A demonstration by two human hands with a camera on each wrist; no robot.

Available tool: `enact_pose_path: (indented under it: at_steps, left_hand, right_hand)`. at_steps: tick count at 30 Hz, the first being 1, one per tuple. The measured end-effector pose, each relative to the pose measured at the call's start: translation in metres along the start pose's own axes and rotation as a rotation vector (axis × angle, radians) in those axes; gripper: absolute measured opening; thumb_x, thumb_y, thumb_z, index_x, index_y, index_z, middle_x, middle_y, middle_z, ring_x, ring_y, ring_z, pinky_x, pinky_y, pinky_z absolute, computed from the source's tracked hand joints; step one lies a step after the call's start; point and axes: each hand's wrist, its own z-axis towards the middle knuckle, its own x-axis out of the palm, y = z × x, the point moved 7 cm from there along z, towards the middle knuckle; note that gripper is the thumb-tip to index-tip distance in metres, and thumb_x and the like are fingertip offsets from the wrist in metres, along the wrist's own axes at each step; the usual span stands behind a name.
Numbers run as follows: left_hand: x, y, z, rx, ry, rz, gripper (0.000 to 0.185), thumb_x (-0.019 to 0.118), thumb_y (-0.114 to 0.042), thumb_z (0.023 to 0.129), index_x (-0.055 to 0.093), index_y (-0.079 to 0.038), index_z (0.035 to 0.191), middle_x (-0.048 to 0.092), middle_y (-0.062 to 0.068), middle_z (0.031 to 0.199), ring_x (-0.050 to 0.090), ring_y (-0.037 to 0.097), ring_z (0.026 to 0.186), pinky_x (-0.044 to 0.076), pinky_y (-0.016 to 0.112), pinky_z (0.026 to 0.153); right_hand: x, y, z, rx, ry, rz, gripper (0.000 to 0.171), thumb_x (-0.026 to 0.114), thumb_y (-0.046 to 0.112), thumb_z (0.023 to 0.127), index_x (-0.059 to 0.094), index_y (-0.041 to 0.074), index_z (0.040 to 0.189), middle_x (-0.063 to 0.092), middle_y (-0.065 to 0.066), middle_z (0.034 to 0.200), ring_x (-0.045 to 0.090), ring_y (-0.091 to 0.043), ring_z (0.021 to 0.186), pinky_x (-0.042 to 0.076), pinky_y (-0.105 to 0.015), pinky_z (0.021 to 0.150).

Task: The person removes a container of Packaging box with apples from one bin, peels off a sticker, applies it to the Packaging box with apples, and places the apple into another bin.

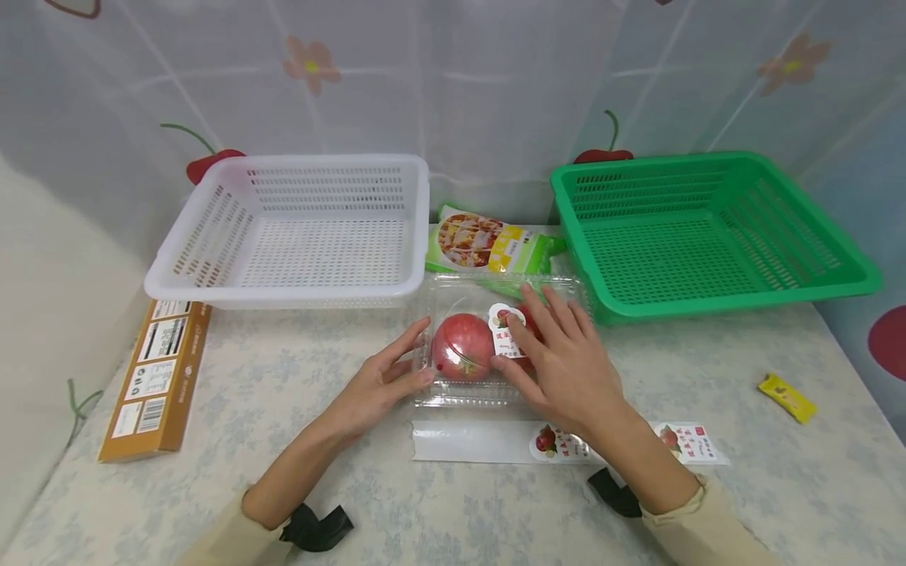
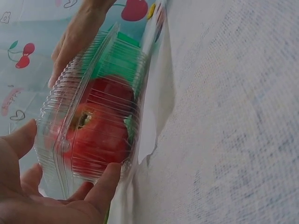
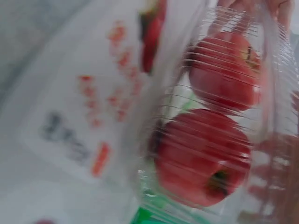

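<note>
A clear plastic clamshell box [image 1: 456, 393] with two red apples [image 2: 100, 135] inside lies closed on the table. On its lid is a white fruit-printed label [image 1: 505, 339]. My right hand [image 1: 566, 362] rests over the right part of the lid, fingers extended, with fingertips on or beside the label. At the box's left end, my left hand [image 1: 385, 377] touches the side with thumb and forefinger spread apart. The second apple is largely covered by the right hand in the head view. A strip of labels [image 1: 474, 442] lies just in front of the box, partly under the right forearm.
Behind stand a white basket [image 1: 286, 295] and a green basket [image 1: 715, 299], with a green-and-yellow food packet [image 1: 481, 240] between them. An orange-brown carton [image 1: 159, 377] lies left, partly beneath the white basket's rim. A small yellow packet [image 1: 787, 397] sits far right.
</note>
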Motion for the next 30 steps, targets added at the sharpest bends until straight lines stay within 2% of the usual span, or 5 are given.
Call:
enact_pose_path:
  at_steps: [5, 9, 16, 24, 30]
  left_hand:
    - [0.0, 0.0, -0.001, 0.003, -0.004, -0.015, 0.072, 0.067, -0.024, 0.095, 0.028, -0.031, 0.156, 0.027, 0.013, 0.157, 0.028, 0.043, 0.141, 0.034, 0.056, 0.107]
    - [0.0, 0.0, 0.0, 0.004, -0.004, -0.023, 0.072, 0.067, -0.024, 0.095, 0.029, -0.032, 0.156, 0.027, 0.013, 0.157, 0.027, 0.043, 0.141, 0.035, 0.055, 0.107]
    - [0.0, 0.001, 0.0, -0.002, 0.001, -0.025, 0.072, 0.067, -0.024, 0.095, 0.029, -0.032, 0.156, 0.027, 0.012, 0.157, 0.027, 0.043, 0.142, 0.035, 0.055, 0.107]
    - [-0.001, 0.0, -0.002, 0.002, 0.0, -0.014, 0.072, 0.067, -0.025, 0.096, 0.028, -0.032, 0.156, 0.027, 0.013, 0.156, 0.026, 0.044, 0.142, 0.034, 0.055, 0.107]
    - [0.001, 0.0, -0.001, 0.002, 0.005, -0.018, 0.072, 0.066, -0.025, 0.096, 0.028, -0.032, 0.156, 0.026, 0.013, 0.157, 0.025, 0.044, 0.142, 0.034, 0.054, 0.108]
  right_hand:
    - [-0.01, 0.007, 0.0, -0.112, -0.189, 0.032, 0.062, 0.038, 0.05, 0.102, 0.077, 0.002, 0.1, 0.062, -0.018, 0.125, 0.052, -0.038, 0.12, 0.038, -0.054, 0.104]
    - [-0.017, 0.01, -0.002, -0.183, -0.291, 0.103, 0.052, 0.049, 0.037, 0.101, 0.077, -0.001, 0.079, 0.07, -0.015, 0.11, 0.059, -0.035, 0.109, 0.044, -0.05, 0.099]
    - [-0.016, -0.001, -0.007, -0.198, -0.206, 0.288, 0.054, 0.051, 0.046, 0.099, 0.079, 0.003, 0.083, 0.065, -0.015, 0.121, 0.055, -0.035, 0.119, 0.05, -0.05, 0.092]
    - [-0.013, 0.008, -0.009, -0.325, -0.132, 0.226, 0.053, 0.049, 0.053, 0.099, 0.079, 0.01, 0.102, 0.053, -0.017, 0.14, 0.046, -0.04, 0.129, 0.038, -0.053, 0.105]
    - [-0.018, 0.004, -0.011, -0.266, -0.19, 0.312, 0.046, 0.054, 0.041, 0.099, 0.079, 0.002, 0.092, 0.062, -0.015, 0.131, 0.054, -0.036, 0.123, 0.041, -0.044, 0.105]
